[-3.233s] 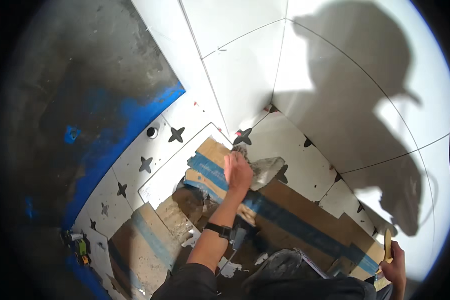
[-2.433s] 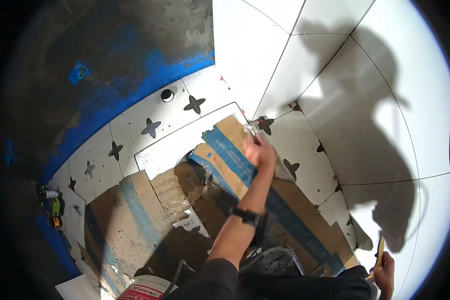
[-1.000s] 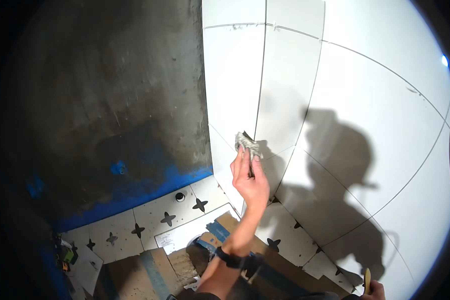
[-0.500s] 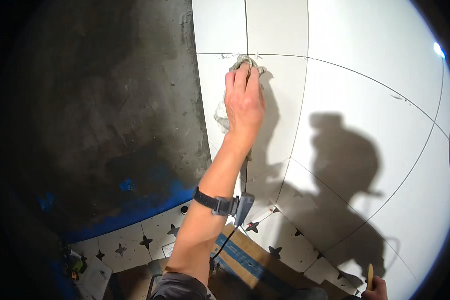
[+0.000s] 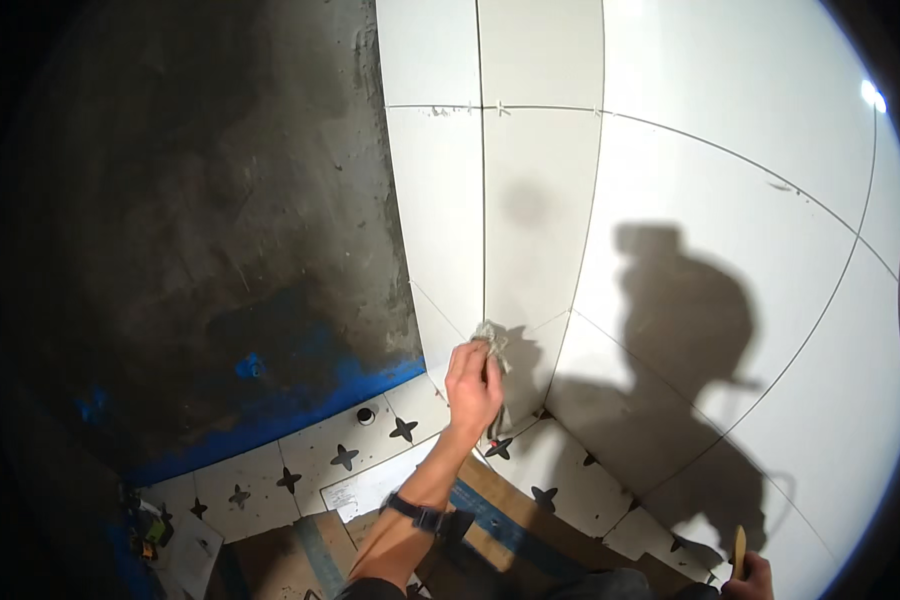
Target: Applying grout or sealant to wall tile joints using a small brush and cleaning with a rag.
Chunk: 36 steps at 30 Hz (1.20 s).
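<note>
My left hand (image 5: 475,388) is closed on a crumpled pale grey rag (image 5: 492,336), held at the white-tiled wall's vertical corner joint (image 5: 483,250), low down above the floor. The wrist carries a black strap with a small device (image 5: 427,518). My right hand (image 5: 753,584) is at the lower right edge, partly out of frame, closed on a yellowish handle (image 5: 740,550); the tool's working end is hidden. A shadow of my head and body falls on the tiled wall (image 5: 690,300) to the right.
A grey plastered wall (image 5: 200,220) with blue patches stands at the left. Along the bottom are white floor tiles (image 5: 253,455) with dark cross shapes, a small cup-like object (image 5: 366,416), taped cardboard sheets (image 5: 280,570) and green-and-black tools (image 5: 152,525) at lower left.
My view has risen from the cardboard-covered floor to the wall. My left hand went up to the horizontal joint and has since moved down with the rag. My right hand still grips the handle.
</note>
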{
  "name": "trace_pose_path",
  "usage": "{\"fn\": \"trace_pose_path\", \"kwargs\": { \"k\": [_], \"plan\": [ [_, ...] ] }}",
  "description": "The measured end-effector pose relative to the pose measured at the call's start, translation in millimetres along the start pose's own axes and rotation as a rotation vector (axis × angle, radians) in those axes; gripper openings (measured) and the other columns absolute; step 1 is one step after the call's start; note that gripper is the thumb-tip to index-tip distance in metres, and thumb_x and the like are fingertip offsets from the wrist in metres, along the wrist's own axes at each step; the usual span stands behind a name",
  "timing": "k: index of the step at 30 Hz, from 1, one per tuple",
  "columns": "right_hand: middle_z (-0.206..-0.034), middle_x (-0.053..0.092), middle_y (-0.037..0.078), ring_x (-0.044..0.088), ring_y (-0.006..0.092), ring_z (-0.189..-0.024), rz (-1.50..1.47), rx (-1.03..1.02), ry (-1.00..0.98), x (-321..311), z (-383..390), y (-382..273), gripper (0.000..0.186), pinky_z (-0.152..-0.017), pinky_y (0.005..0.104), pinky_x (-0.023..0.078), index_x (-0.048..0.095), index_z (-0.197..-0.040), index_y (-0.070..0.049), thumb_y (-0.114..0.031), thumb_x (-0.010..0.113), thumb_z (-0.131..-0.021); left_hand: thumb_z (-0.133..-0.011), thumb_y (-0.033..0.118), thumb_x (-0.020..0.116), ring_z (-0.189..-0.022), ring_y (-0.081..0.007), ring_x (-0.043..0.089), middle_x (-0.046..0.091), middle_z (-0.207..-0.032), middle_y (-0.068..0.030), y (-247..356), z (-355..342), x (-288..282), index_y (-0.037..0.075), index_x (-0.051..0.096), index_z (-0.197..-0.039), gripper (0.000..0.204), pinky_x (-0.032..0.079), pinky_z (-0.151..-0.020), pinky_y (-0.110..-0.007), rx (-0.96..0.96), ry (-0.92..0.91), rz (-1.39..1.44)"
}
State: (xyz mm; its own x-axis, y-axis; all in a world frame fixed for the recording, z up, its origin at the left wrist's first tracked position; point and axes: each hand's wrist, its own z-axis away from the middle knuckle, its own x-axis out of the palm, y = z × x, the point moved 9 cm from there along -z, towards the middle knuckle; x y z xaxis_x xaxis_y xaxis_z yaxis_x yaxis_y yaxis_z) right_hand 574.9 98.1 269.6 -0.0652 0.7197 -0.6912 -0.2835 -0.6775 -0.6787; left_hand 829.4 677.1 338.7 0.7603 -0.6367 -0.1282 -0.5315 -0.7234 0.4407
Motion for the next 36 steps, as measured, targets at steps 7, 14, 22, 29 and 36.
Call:
{"fn": "trace_pose_path", "kwargs": {
  "k": [7, 14, 22, 29, 36],
  "plan": [
    [-0.084, 0.063, 0.009, 0.065, 0.0197, -0.06, -0.106, 0.048, -0.004, 4.3, 6.4, 13.1, 0.034, -0.051, 0.0352, 0.058, 0.058, -0.12, 0.003, -0.004, 0.058, -0.086, -0.101, 0.012, 0.061, -0.087, -0.0384, 0.066, 0.067, -0.095, -0.0173, 49.8, -10.4, -31.2, -0.003, 0.066, -0.107, 0.017, 0.053, -0.079, -0.041, 0.166, -0.364, -0.063],
    [-0.087, 0.063, 0.008, 0.064, 0.0176, -0.068, -0.007, -0.003, -0.042, 23.6, -22.3, 13.5, 0.029, -0.059, 0.0327, 0.055, 0.059, -0.116, 0.002, -0.01, 0.066, -0.09, -0.096, 0.002, 0.064, -0.096, -0.0131, 0.051, 0.057, -0.098, -0.0048, 6.9, 3.6, -21.4, -0.001, 0.054, -0.122, 0.028, 0.046, -0.086, -0.03, -0.68, -0.832, 0.386],
    [-0.083, 0.057, 0.006, 0.061, 0.0173, -0.064, -0.028, -0.047, -0.088, 42.1, -32.7, -6.8, 0.02, -0.054, 0.0336, 0.054, 0.055, -0.104, 0.003, -0.004, 0.059, -0.086, -0.075, -0.014, 0.05, -0.114, -0.0345, 0.05, 0.044, -0.116, -0.0185, 95.3, -83.0, -36.2, 0.0, 0.037, -0.14, 0.067, 0.041, -0.104, -0.041, 0.092, -1.116, 0.209],
    [-0.08, 0.059, 0.006, 0.061, 0.0157, -0.059, -0.141, -0.151, -0.066, 43.4, -34.7, -16.4, 0.024, -0.051, 0.0308, 0.052, 0.055, -0.11, 0.001, -0.007, 0.06, -0.088, -0.072, -0.016, 0.052, -0.113, -0.0372, 0.046, 0.042, -0.113, -0.0189, 113.2, -117.5, -44.7, -0.002, 0.036, -0.142, 0.073, 0.04, -0.105, -0.043, 0.304, -1.139, 0.024],
    [-0.079, 0.06, 0.007, 0.062, 0.0162, -0.06, -0.182, -0.121, -0.09, 43.2, -36.3, -4.4, 0.027, -0.051, 0.0318, 0.052, 0.056, -0.112, 0.001, -0.009, 0.061, -0.088, -0.076, -0.013, 0.041, -0.101, -0.0336, 0.06, 0.055, -0.108, -0.0195, 90.4, -150.7, -46.7, -0.002, 0.05, -0.127, 0.053, 0.049, -0.093, -0.04, 0.08, -0.829, 0.113]
  ]
}}
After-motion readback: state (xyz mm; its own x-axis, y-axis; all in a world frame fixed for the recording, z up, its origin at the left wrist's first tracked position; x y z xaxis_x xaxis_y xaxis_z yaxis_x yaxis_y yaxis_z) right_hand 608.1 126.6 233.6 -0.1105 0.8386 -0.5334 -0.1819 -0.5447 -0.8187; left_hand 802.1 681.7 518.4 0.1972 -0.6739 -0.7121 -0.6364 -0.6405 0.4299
